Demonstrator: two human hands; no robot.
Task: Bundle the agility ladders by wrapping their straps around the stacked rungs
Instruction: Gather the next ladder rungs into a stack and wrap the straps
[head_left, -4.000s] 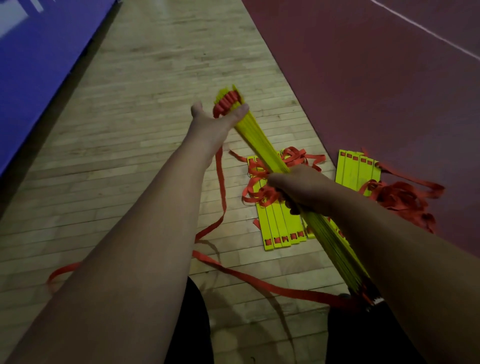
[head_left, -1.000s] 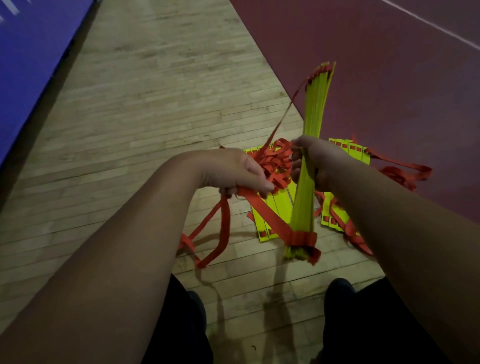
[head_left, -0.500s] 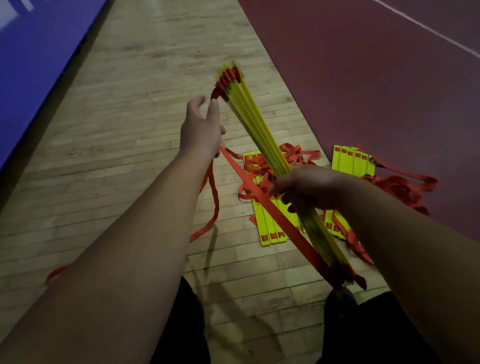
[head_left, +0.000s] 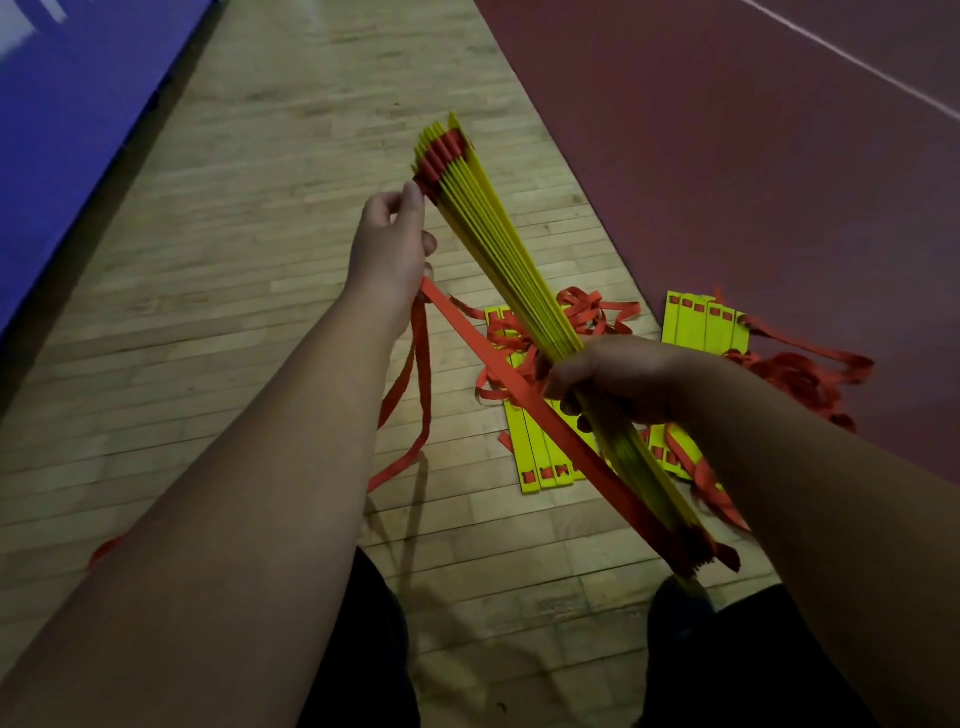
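My right hand (head_left: 618, 382) grips the middle of a stack of yellow rungs (head_left: 506, 254), which slants from its far end at upper left down toward my right knee. A red strap (head_left: 524, 395) runs taut from the stack's near end up to my left hand (head_left: 389, 244), which holds it with curled fingers beside the stack's far end. The strap's loose tail (head_left: 415, 395) hangs from that hand to the floor.
Two more yellow rung stacks (head_left: 540, 462) (head_left: 704, 325) lie on the wooden floor (head_left: 249, 270) among tangled red straps (head_left: 800, 374). A dark red court surface (head_left: 753, 156) lies to the right, a blue mat (head_left: 67, 104) at far left. My dark-clothed knees are below.
My left hand has closed on the strap and moved slightly up toward the stack's far end. A second ago the stack stood nearly upright; it now slants to the upper left.
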